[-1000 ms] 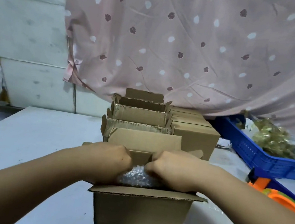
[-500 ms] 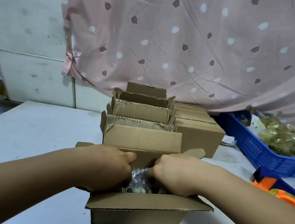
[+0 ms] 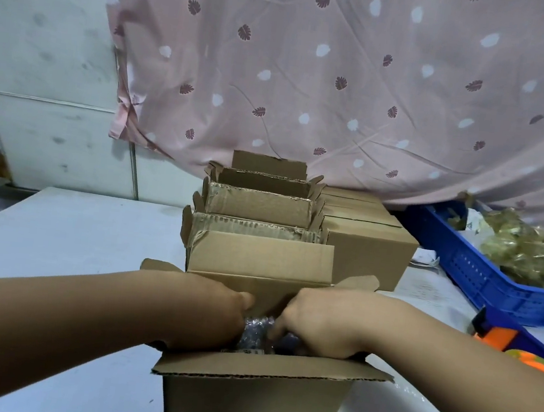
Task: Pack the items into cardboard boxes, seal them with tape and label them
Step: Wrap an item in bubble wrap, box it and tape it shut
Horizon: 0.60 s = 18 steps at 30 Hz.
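Open box (image 3: 252, 396) at near edge of worktop (image 3: 72, 251), long axis left-right, flaps up. Bubble-wrapped item (image 3: 256, 334) inside, directly below both hands, mostly hidden, so can't tell its axis or heading. Left hand (image 3: 214, 314) and right hand (image 3: 325, 323) side by side, equally near, fingers curled down onto wrap.

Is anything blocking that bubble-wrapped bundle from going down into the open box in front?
Nothing visible does. The brown cardboard box has its flaps folded outward, leaving its mouth open, and the clear bubble-wrapped bundle sits inside it. The left hand and right hand both reach in onto the bundle.
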Each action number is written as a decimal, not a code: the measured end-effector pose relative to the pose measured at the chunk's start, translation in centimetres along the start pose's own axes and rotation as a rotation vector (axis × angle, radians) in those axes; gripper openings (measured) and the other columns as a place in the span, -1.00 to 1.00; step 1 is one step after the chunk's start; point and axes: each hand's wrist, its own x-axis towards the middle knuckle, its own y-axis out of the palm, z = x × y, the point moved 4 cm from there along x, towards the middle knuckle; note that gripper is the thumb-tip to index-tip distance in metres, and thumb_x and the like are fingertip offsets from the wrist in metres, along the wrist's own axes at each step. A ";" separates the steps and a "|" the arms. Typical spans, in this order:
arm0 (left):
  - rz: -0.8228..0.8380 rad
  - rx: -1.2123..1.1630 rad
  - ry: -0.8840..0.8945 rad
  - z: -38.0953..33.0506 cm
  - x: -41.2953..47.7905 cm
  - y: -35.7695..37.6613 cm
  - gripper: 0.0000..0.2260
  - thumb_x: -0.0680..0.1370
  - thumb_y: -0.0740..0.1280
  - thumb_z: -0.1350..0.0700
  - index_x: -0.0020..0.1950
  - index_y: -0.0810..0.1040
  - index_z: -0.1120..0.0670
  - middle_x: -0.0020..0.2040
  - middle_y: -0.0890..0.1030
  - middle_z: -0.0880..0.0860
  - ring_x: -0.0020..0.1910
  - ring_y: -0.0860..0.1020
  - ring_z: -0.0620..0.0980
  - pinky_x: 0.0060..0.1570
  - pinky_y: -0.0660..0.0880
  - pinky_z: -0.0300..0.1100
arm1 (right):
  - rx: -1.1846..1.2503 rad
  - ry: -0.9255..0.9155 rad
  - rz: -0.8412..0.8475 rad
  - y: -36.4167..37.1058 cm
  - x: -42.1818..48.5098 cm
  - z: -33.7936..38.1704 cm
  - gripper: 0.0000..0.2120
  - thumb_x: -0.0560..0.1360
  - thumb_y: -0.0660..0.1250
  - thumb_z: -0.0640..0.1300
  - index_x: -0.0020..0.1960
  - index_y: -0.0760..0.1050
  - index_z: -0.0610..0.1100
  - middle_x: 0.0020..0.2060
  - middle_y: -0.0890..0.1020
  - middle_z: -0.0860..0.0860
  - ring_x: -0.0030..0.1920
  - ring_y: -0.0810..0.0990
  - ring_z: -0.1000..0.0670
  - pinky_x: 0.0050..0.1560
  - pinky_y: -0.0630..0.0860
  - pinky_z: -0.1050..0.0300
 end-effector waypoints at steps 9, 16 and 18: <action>0.017 -0.026 0.014 0.0 0.1 -0.2 -0.72 0.59 0.25 0.21 0.30 0.42 0.14 -0.09 0.30 0.02 -0.25 0.42 0.03 -0.18 0.50 -0.09 | -0.181 0.130 0.127 0.6 1.5 0.4 -0.70 0.61 0.08 -0.23 0.29 0.43 -0.13 0.14 0.54 -0.16 0.00 0.50 -0.17 -0.16 0.37 0.05; -0.058 -0.033 0.032 0.0 0.3 -0.3 -0.70 0.63 0.11 0.12 0.36 0.21 -0.07 0.16 0.37 0.14 -0.04 0.50 0.20 -0.20 0.41 -0.02 | -0.009 0.031 0.229 0.3 1.7 -0.1 -0.61 0.59 0.17 -0.20 0.39 0.41 0.01 0.21 0.53 -0.08 0.16 0.49 -0.16 -0.04 0.38 0.09; -0.089 -0.027 0.045 0.1 0.6 -0.2 -0.66 0.64 0.11 0.12 0.39 0.18 -0.10 0.16 0.40 0.11 0.03 0.49 0.19 -0.18 0.39 -0.02 | -0.004 0.019 0.231 0.6 1.9 0.0 -0.63 0.59 0.15 -0.22 0.37 0.42 -0.01 0.18 0.55 -0.10 0.13 0.50 -0.17 -0.13 0.37 0.11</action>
